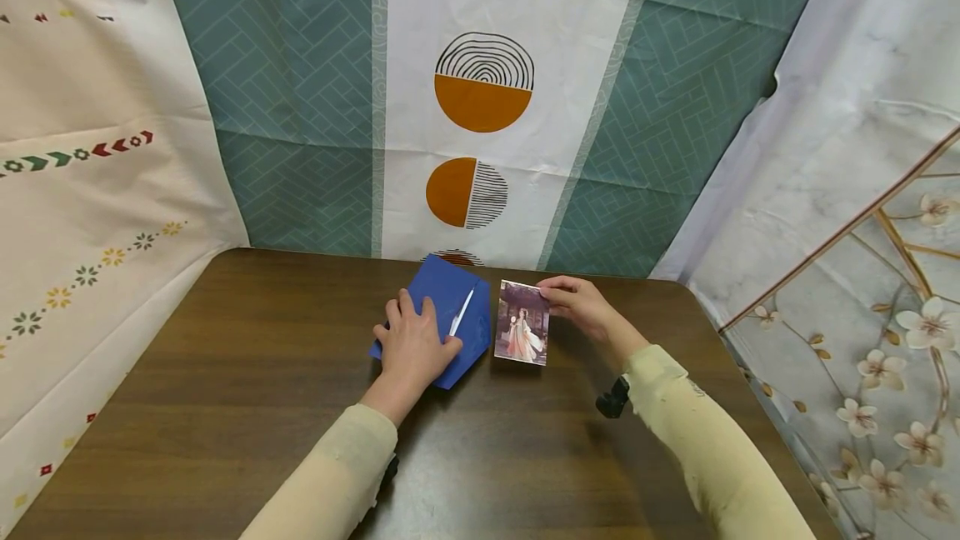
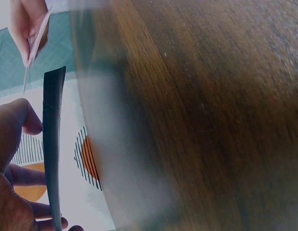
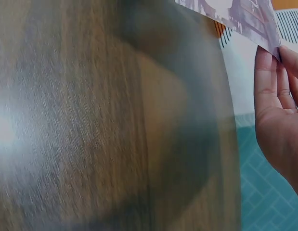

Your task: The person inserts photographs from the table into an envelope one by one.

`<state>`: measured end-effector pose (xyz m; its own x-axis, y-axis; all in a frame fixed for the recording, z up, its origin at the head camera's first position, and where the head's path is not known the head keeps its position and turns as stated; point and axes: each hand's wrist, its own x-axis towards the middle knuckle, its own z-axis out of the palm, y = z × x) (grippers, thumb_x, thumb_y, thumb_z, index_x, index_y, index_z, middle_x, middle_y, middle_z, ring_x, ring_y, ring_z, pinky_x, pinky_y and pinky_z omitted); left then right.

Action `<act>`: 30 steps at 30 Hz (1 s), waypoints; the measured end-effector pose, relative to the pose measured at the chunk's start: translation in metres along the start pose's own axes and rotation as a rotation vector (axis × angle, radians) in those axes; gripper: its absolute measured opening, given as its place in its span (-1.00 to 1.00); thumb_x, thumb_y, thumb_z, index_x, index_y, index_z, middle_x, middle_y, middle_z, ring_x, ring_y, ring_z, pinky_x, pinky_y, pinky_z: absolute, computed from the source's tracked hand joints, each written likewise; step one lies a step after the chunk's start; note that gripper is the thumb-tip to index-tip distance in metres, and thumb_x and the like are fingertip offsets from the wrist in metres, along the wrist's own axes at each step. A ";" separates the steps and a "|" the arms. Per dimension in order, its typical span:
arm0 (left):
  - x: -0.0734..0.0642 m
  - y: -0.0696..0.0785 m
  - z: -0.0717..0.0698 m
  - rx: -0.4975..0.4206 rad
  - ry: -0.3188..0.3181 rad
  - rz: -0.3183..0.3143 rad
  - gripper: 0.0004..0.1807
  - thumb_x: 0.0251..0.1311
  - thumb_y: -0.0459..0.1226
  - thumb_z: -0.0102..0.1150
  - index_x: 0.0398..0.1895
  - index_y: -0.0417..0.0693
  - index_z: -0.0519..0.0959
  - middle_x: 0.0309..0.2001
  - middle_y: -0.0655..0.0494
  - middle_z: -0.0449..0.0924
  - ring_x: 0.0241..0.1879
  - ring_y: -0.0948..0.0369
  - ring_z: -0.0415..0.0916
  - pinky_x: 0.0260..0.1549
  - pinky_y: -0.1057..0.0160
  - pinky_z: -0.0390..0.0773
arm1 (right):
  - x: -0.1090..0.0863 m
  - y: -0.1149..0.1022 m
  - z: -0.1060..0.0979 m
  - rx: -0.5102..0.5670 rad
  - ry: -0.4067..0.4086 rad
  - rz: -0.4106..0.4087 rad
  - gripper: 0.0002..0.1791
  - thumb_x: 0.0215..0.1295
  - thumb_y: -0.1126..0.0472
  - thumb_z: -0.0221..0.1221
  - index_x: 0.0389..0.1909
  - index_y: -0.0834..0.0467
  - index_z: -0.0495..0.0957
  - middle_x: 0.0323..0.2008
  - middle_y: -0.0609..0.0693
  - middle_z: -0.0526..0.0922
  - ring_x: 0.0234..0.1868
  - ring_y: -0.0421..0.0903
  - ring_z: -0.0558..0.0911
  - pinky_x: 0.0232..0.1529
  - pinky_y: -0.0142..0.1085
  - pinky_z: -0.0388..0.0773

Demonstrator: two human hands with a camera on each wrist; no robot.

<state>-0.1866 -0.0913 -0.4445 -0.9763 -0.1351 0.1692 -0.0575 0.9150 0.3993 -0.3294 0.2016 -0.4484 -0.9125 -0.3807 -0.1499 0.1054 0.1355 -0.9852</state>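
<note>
In the head view my left hand (image 1: 415, 346) holds a dark blue paper envelope (image 1: 442, 283) at its left side. A narrow white slit runs slantwise across its face. The left wrist view has the envelope (image 2: 52, 120) nearly edge-on, thumb on one side and fingers on the other. Just to the right, my right hand (image 1: 583, 307) pinches a printed picture card (image 1: 521, 325) by its upper right corner; it shows a figure in a long pale robe. Thumb and fingertips meet on the corner of the card (image 3: 250, 21) in the right wrist view.
Both hands are over a brown wood-grain table (image 1: 225, 407) near its back edge. Behind it hangs a green and white curtain (image 1: 300, 107) with orange and black circles. Patterned cloth (image 1: 90, 190) hangs at the left, and flowered cloth (image 1: 862, 290) at the right.
</note>
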 end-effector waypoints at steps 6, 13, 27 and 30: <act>0.000 0.000 0.001 0.003 0.007 -0.001 -0.11 0.24 0.08 0.39 0.49 -0.32 0.46 0.53 -0.54 0.16 0.45 -0.40 0.17 0.11 -0.52 0.41 | 0.005 0.004 0.015 0.004 0.001 0.003 -0.87 0.55 0.35 0.22 -0.03 0.20 0.72 -0.14 -0.04 0.72 -0.16 -0.15 0.68 -0.10 -0.32 0.70; 0.001 0.000 0.000 0.004 0.006 -0.005 -0.10 0.24 0.09 0.40 0.49 -0.32 0.46 0.53 -0.54 0.16 0.45 -0.40 0.16 0.12 -0.52 0.41 | 0.010 0.008 0.027 0.038 -0.011 -0.003 -0.84 0.53 0.40 0.21 -0.09 0.18 0.75 -0.22 -0.06 0.73 -0.22 -0.18 0.65 -0.17 -0.34 0.69; 0.000 0.000 -0.002 -0.015 -0.009 -0.010 -0.10 0.24 0.07 0.38 0.51 -0.33 0.43 0.56 -0.53 0.12 0.47 -0.40 0.13 0.11 -0.53 0.39 | 0.020 0.014 0.045 -0.024 -0.038 0.002 -0.79 0.51 0.41 0.22 0.05 0.43 0.67 -0.25 -0.04 0.74 -0.27 -0.20 0.68 -0.25 -0.33 0.72; 0.000 0.001 -0.003 -0.014 -0.009 -0.010 -0.09 0.24 0.08 0.39 0.51 -0.32 0.43 0.56 -0.53 0.12 0.47 -0.40 0.14 0.12 -0.53 0.40 | 0.019 0.014 0.046 -0.041 -0.050 0.002 -0.79 0.51 0.41 0.22 0.04 0.42 0.68 -0.24 -0.04 0.74 -0.26 -0.20 0.67 -0.24 -0.33 0.71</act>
<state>-0.1856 -0.0916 -0.4415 -0.9775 -0.1408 0.1569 -0.0644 0.9083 0.4134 -0.3271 0.1541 -0.4692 -0.8914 -0.4252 -0.1568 0.0897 0.1734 -0.9808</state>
